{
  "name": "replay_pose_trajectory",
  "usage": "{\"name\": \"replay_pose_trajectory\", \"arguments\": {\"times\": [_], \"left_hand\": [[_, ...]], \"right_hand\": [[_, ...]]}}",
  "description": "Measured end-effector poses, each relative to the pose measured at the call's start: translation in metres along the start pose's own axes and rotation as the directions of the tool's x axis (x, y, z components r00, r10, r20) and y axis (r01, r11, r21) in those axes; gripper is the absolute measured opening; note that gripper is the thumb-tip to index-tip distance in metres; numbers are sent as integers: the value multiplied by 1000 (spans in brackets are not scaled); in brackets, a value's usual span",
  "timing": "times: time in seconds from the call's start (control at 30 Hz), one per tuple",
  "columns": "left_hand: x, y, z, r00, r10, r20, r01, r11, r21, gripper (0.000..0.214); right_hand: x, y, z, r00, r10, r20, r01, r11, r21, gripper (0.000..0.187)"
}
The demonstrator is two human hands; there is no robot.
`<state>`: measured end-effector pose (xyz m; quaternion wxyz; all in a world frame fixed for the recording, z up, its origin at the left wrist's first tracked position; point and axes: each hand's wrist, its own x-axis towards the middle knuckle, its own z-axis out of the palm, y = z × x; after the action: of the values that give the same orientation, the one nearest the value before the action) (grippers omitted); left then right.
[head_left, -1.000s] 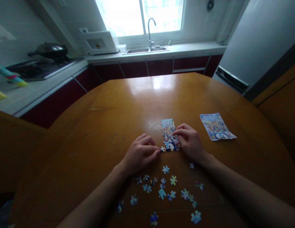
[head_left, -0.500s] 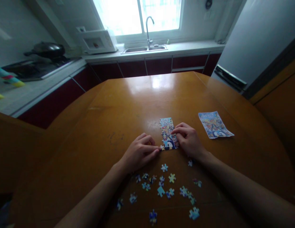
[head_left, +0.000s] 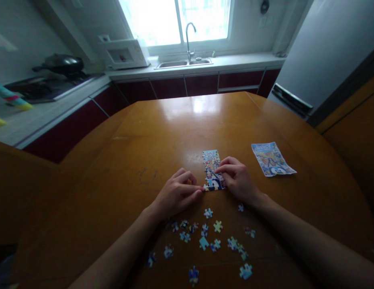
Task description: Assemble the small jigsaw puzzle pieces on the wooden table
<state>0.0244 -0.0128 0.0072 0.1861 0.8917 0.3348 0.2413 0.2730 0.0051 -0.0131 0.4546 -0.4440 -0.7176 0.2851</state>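
A partly joined jigsaw puzzle (head_left: 211,164), a tall narrow strip with a cartoon print, lies flat on the wooden table. At its lower left corner, my left hand (head_left: 178,192) holds the edge with the index fingertip and thumb, the other fingers curled. My right hand (head_left: 237,178) is closed over the right side, its fingertips pressed onto the printed surface. Whether a separate piece sits under those fingertips is hidden. Nearer to me lie several loose pieces, among them a yellow puzzle piece (head_left: 217,226) and a plain light-blue puzzle piece (head_left: 204,243).
A creased picture sheet (head_left: 272,159) rests on the table (head_left: 162,140) to the right. Beyond the table are a counter with a sink (head_left: 174,64), a microwave (head_left: 125,54) and a pan (head_left: 63,64) on the stove. A fridge (head_left: 328,56) stands at the right.
My right fingertips have shifted slightly left and down over the puzzle. My left hand stays at the lower left corner, and the loose pieces lie as before.
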Motion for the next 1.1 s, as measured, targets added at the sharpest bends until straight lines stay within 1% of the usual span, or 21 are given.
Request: {"name": "replay_pose_trajectory", "arguments": {"times": [0.1,0.2,0.3,0.43,0.57,0.77,1.0,1.1], "left_hand": [[0,1,0,1000,3,12,-3,1000,6,18],[1,1,0,1000,10,23,-10,1000,6,18],[1,1,0,1000,12,29,-12,1000,3,18],[0,1,0,999,21,44,-20,1000,-11,18],[0,0,0,999,9,43,-8,1000,-4,18],[0,0,2,999,7,54,-8,1000,7,20],[0,-1,1,999,20,44,-21,1000,8,19],[0,0,0,999,28,47,-29,999,14,18]], "right_hand": [[-1,-6,-1,992,-93,88,96,995,-30,33],[-3,-10,-1,966,-166,197,188,977,-97,39],[-5,-12,-1,945,-178,273,225,962,-152,43],[-6,-10,-1,923,-172,344,245,952,-182,40],[-6,-10,-1,914,-166,371,253,947,-199,39],[-6,-14,-1,919,-177,352,250,952,-175,43],[-6,-16,-1,903,-155,401,267,933,-241,37],[-6,-17,0,904,-150,400,257,939,-229,36]]}}
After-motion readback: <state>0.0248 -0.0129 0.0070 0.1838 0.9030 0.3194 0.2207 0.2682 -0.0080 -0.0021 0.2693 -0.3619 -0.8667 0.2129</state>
